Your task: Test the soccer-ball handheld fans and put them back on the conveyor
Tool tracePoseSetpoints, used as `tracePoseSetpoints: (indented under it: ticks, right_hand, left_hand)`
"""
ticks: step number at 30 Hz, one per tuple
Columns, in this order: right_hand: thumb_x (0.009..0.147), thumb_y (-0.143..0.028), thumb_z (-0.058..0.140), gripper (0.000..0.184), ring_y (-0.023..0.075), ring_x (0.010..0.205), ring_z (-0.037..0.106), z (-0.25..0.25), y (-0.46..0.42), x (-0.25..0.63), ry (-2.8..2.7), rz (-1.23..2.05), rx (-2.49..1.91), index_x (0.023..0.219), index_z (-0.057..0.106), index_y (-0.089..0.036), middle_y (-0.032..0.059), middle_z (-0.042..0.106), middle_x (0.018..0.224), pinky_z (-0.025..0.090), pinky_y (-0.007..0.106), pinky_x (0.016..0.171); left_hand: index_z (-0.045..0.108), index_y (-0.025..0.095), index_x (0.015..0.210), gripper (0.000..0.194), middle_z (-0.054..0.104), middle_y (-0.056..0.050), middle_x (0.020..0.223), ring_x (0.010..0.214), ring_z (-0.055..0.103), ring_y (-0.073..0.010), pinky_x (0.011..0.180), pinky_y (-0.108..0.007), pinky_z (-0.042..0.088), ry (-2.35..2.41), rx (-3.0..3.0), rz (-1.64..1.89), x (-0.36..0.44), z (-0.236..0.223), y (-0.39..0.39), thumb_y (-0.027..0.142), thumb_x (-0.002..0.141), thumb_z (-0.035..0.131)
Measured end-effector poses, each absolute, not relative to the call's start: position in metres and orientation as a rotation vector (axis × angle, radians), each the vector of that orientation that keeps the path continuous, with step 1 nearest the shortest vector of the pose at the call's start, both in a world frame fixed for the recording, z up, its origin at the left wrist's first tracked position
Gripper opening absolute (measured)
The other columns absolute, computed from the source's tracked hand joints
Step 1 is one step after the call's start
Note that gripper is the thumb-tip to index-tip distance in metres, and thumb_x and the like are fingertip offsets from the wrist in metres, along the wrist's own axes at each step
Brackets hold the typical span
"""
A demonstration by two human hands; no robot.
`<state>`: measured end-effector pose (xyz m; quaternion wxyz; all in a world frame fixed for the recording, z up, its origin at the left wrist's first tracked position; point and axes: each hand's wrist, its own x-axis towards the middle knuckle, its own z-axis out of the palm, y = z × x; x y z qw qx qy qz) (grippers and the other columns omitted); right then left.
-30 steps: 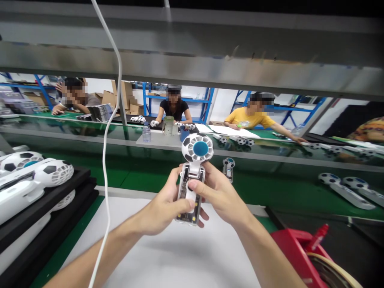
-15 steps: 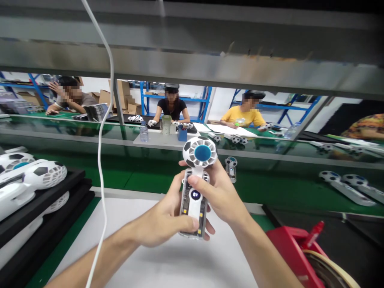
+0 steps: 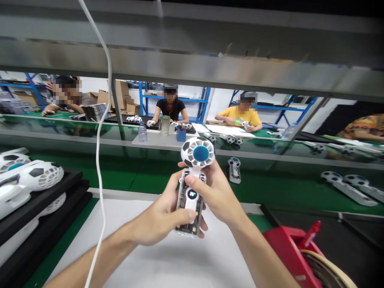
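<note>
Both my hands hold one small hand-held fan [image 3: 192, 188] upright above the white work mat [image 3: 168, 260]. Its round football-patterned head has a blue centre, and its clear handle shows a small lit display. My left hand [image 3: 163, 218] wraps the lower handle, thumb across the bottom front. My right hand [image 3: 217, 192] grips the upper handle from the right, thumb pressed just above the display.
Black trays [image 3: 39, 208] with more football fans lie at left. A white cable [image 3: 100, 144] hangs in front. A red tape dispenser [image 3: 297, 252] sits at lower right. More fans [image 3: 348, 186] lie on the green conveyor [image 3: 135, 176]. Several people work at a far bench.
The fan's display, covered by my right thumb a second ago, now shows lit. My right thumb has slid up the handle. The fan has barely moved.
</note>
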<state>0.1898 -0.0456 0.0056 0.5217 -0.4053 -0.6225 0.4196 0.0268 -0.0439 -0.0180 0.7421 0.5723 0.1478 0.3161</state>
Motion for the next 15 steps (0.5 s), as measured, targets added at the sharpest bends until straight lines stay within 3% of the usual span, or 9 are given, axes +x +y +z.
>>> tracePoseSetpoints:
  ticks: [2, 11, 15]
  right_hand:
    - [0.085, -0.049, 0.071, 0.052, 0.0194, 0.087, 0.066, 0.0049, -0.0448, 0.1908, -1.498, 1.000, -0.984, 0.122, 0.046, -0.024, 0.0088, 0.060, 0.126, 0.052, 0.022, 0.050]
    - [0.088, -0.051, 0.067, 0.046, 0.0090, 0.051, 0.059, 0.0028, -0.0438, 0.1907, -1.494, 1.102, -0.968, 0.120, 0.045, -0.025, 0.0059, 0.063, 0.108, 0.046, 0.019, 0.034]
    - [0.090, -0.054, 0.063, 0.049, 0.0108, 0.038, 0.058, 0.0034, -0.0458, 0.1877, -1.477, 1.238, -0.943, 0.127, 0.041, -0.029, 0.0007, 0.062, 0.093, 0.046, 0.022, 0.028]
  left_hand:
    - [0.020, 0.028, 0.138, 0.062, 0.064, -0.006, 0.098, 0.084, 0.070, -0.0198, 0.078, -0.041, 0.059, 0.324, 1.261, 0.687, 0.0263, -0.0177, -0.0439, 0.027, 0.093, 0.062]
    - [0.020, 0.031, 0.141, 0.068, 0.058, -0.003, 0.097, 0.083, 0.070, -0.0200, 0.076, -0.039, 0.059, 0.340, 1.251, 0.712, 0.0257, -0.0177, -0.0423, 0.029, 0.091, 0.066]
    - [0.014, 0.031, 0.144, 0.074, 0.061, -0.003, 0.095, 0.080, 0.069, -0.0187, 0.073, -0.037, 0.058, 0.350, 1.263, 0.705, 0.0239, -0.0156, -0.0415, 0.028, 0.090, 0.066]
